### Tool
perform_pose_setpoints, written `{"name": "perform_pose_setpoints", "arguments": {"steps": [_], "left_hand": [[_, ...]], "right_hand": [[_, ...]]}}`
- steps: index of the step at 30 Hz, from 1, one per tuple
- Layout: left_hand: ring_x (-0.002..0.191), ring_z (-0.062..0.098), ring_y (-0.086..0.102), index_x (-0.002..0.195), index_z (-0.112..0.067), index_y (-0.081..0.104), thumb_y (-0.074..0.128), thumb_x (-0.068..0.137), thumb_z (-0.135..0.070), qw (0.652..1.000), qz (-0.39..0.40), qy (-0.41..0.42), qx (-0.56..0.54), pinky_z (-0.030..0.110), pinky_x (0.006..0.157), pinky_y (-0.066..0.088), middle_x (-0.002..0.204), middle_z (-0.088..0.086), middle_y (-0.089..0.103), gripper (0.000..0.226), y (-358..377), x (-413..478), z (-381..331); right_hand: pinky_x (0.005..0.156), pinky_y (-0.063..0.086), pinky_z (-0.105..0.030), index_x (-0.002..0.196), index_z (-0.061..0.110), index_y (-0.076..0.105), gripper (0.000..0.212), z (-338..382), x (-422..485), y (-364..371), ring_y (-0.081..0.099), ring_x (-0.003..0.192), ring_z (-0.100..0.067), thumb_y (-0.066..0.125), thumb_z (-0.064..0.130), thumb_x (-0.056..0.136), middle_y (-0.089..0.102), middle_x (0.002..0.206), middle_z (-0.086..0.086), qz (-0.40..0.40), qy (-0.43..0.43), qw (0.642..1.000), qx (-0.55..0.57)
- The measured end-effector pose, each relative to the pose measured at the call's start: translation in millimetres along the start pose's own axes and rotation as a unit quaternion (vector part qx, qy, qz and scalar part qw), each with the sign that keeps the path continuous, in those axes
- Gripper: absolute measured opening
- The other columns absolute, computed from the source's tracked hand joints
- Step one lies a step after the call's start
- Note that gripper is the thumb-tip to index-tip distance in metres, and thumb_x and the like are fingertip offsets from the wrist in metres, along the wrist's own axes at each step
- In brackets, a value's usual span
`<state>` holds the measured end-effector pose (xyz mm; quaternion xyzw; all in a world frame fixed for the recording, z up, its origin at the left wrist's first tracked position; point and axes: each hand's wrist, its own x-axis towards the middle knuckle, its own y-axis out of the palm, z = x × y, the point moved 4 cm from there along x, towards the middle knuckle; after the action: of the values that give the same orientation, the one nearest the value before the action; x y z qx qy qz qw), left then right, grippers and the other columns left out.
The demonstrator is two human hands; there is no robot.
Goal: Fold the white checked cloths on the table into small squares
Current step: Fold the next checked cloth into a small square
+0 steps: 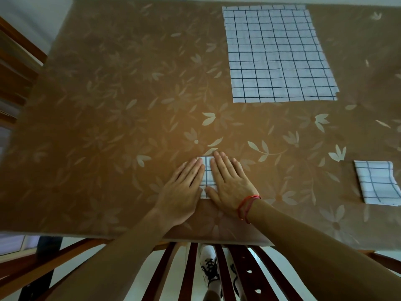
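A small folded white checked cloth lies near the table's front edge. My left hand and my right hand both press flat on it with straight fingers, side by side, and hide most of it. A red string bracelet circles my right wrist. A large unfolded checked cloth lies spread flat at the back right, with the edge of another cloth showing from under its far side. A folded checked square sits at the right edge.
The table is covered with a brown flower-patterned cloth. A wooden chair back stands at the left. Another slatted wooden chair is below the front edge, with a sneaker visible through it.
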<state>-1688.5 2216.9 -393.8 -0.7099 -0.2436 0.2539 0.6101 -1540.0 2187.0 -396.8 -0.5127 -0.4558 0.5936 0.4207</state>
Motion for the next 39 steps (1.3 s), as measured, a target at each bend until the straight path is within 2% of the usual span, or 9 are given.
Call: {"name": "perform_pose_setpoints", "arguments": {"steps": [3,8,11,15,20,30,35,37,39], "left_hand": [[0.15,0.022,0.008,0.152,-0.002,0.02,0.032,0.102,-0.023,1.0,-0.005,0.029,-0.006,0.042,0.121,0.017,0.161,0.013,0.017,0.055,-0.4,-1.1,-9.0],[0.15,0.02,0.012,0.153,-0.005,0.019,0.024,0.103,-0.029,1.0,0.005,0.022,-0.005,0.04,0.121,0.015,0.161,0.01,0.018,0.056,0.7,3.3,-7.9],[0.15,0.019,0.006,0.154,-0.008,0.013,0.024,0.102,-0.033,1.0,0.016,0.013,-0.008,0.041,0.122,0.014,0.162,0.008,0.011,0.059,4.2,1.1,-7.9],[0.15,0.018,0.002,0.154,-0.009,0.011,0.016,0.103,-0.033,1.0,0.017,0.006,-0.008,0.04,0.122,0.01,0.162,0.008,0.008,0.057,3.2,3.2,-9.6],[0.15,0.023,0.008,0.152,-0.004,0.021,0.02,0.103,-0.034,0.999,0.021,0.039,0.004,0.044,0.121,0.017,0.161,0.015,0.016,0.058,-0.9,6.6,-5.3],[0.15,0.02,0.001,0.153,-0.006,0.019,0.03,0.102,-0.039,0.998,0.05,0.033,-0.015,0.037,0.119,0.006,0.162,0.01,0.008,0.061,3.7,-56.3,-15.6],[0.14,0.023,0.035,0.137,-0.009,0.05,0.039,0.097,-0.031,0.999,0.009,0.04,-0.035,0.036,0.117,0.027,0.149,0.01,0.042,0.047,-23.2,-38.0,-17.6],[0.139,0.023,0.036,0.136,-0.01,0.049,0.047,0.095,-0.027,0.997,0.007,0.049,-0.059,0.038,0.114,0.034,0.147,0.009,0.043,0.045,-25.6,-34.4,-21.5],[0.143,0.02,0.03,0.141,-0.011,0.045,0.045,0.097,-0.028,0.996,0.026,0.064,-0.054,0.039,0.116,0.031,0.153,0.006,0.036,0.047,-25.8,-32.1,-23.4]], "right_hand": [[0.116,0.024,-0.049,0.148,0.002,0.028,0.077,0.5,0.1,-0.1,0.019,0.146,-0.03,0.019,0.057,0.095,0.02,0.156,-0.018,-0.01,-0.001,1.0,-0.008],[0.119,0.016,-0.047,0.151,0.005,0.019,0.077,-12.6,-4.5,-2.5,0.012,0.147,-0.026,0.014,0.058,0.095,0.014,0.159,-0.014,-0.003,-0.019,1.0,-0.023],[0.118,0.015,-0.046,0.149,0.004,0.023,0.076,-33.0,-13.0,-5.2,0.021,0.145,-0.026,0.012,0.057,0.096,0.021,0.157,-0.013,-0.002,-0.019,0.999,-0.049],[0.115,0.029,-0.046,0.142,-0.002,0.038,0.067,-12.2,-7.3,-20.6,0.034,0.14,-0.03,0.023,0.044,0.094,0.035,0.151,-0.018,-0.046,-0.042,0.998,-0.026],[0.112,0.034,-0.045,0.146,0.0,0.033,0.066,6.1,-6.5,-7.7,0.028,0.143,-0.028,0.023,0.043,0.097,0.029,0.154,-0.017,-0.043,-0.045,0.998,0.016],[0.114,0.019,-0.045,0.147,-0.002,0.029,0.074,1.0,-6.4,-1.5,0.025,0.143,-0.033,0.022,0.051,0.095,0.025,0.154,-0.021,-0.023,-0.042,0.998,-0.033],[0.117,0.023,-0.047,0.149,0.0,0.022,0.072,4.4,-4.8,-10.5,0.013,0.147,-0.03,0.025,0.048,0.094,0.014,0.158,-0.018,0.016,-0.036,0.998,0.038],[0.121,0.01,-0.043,0.151,0.004,0.012,0.069,2.1,-4.8,-20.9,-0.001,0.148,-0.027,0.033,0.041,0.096,0.001,0.16,-0.013,0.031,-0.024,0.993,0.109],[0.12,0.015,-0.041,0.15,0.005,0.019,0.063,-4.0,-6.6,-36.0,0.009,0.147,-0.026,0.04,0.03,0.096,0.012,0.159,-0.012,-0.008,0.018,0.975,0.222]]}}
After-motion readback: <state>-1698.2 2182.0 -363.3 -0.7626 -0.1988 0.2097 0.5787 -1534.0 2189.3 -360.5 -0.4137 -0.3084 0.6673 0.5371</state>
